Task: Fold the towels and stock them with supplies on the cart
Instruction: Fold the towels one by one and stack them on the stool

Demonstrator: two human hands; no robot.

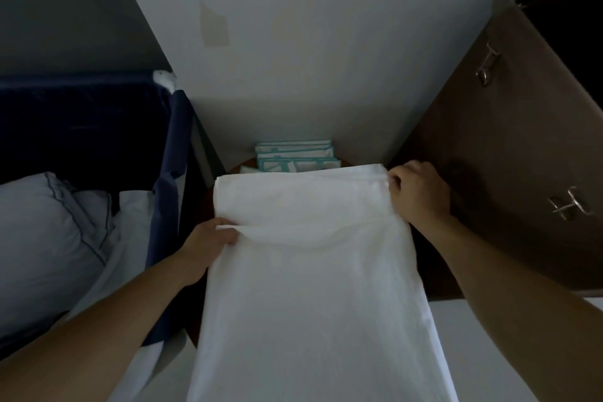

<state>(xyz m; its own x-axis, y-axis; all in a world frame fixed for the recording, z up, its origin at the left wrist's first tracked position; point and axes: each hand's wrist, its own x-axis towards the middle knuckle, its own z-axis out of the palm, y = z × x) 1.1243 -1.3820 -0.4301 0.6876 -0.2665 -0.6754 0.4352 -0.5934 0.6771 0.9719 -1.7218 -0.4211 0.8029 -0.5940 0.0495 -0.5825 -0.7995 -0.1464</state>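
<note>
A long white towel (313,277) lies spread over a small dark round table (204,206) and hangs down toward me. My left hand (212,238) pinches a fold at the towel's left edge, about a third of the way down. My right hand (417,189) grips the far right corner of the towel. Behind the towel, against the wall, stands a stack of white packets with teal borders (295,155), partly hidden by the towel's far edge.
A bed with a pale pillow (42,238) and a dark blue headboard (81,121) is on the left. A brown cabinet (509,157) with metal handles stands close on the right. A white wall (326,59) is straight ahead.
</note>
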